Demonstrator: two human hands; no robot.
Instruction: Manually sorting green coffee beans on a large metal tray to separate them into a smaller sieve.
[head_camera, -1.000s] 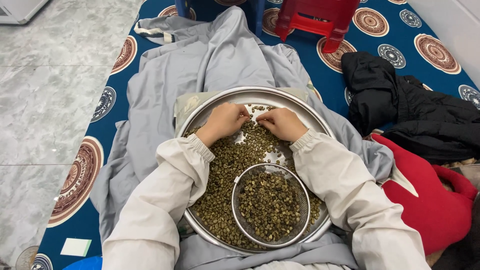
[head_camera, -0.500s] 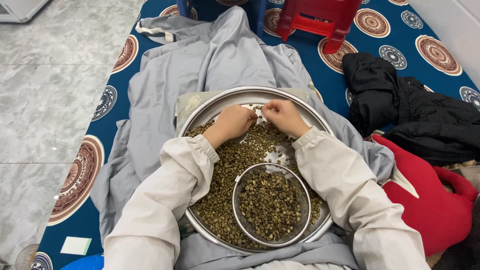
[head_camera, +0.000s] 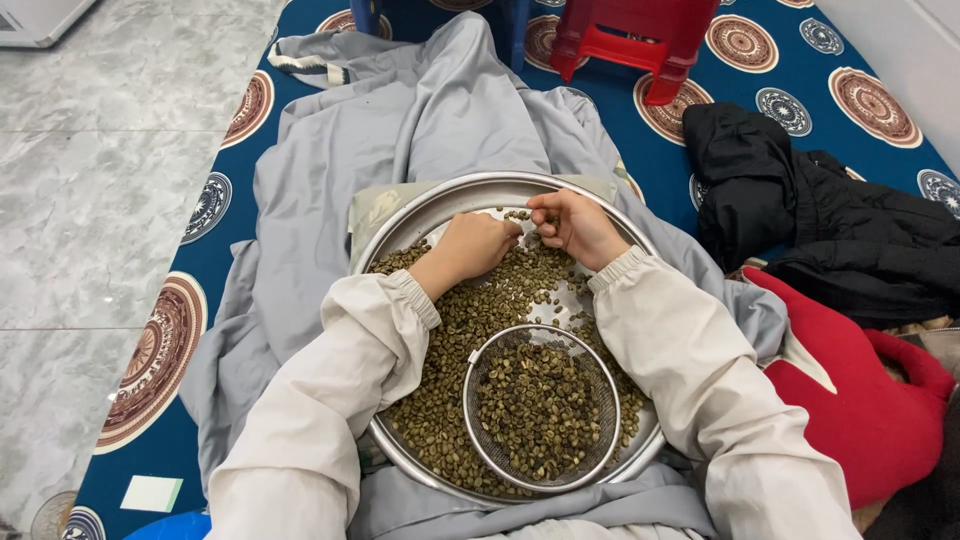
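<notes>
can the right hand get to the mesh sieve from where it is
Probably yes. The right hand rests at the far side of the metal tray, the mesh sieve sits open in the near part, and only loose beans lie between.

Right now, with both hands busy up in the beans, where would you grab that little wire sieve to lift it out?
Grip the wire sieve by its metal rim at the near edge, coming from above. It sits level on the beans in the big metal tray, and no handle shows. The left hand and right hand work at the far side.
</notes>
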